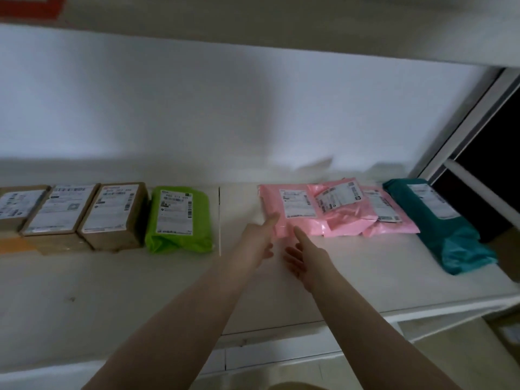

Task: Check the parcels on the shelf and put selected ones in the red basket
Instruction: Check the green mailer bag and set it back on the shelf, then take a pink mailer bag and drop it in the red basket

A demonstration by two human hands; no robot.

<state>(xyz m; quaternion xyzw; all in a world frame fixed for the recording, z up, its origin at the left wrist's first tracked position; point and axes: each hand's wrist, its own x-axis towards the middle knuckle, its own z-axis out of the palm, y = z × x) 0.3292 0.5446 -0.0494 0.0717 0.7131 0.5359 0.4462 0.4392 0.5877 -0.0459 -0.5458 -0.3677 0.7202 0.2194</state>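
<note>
Parcels lie in a row along the back of the white shelf [112,291], labels up. From the left: three brown cardboard boxes [60,209] side by side and touching, then a green bag [180,218] just beside the third box. After a bare gap, a heap of pink bags [332,211], overlapping one another; the leftmost pink bag [277,209] lies flat. A teal bag [439,220] sits at the right end, angled toward the shelf edge and touching the pink heap. Left hand [260,240] reaches in, fingers loosely spread, fingertips on the near left corner of the leftmost pink bag. Right hand [302,253] beside it, fingers spread, index tip at that bag's near edge. Neither hand grips anything.
</note>
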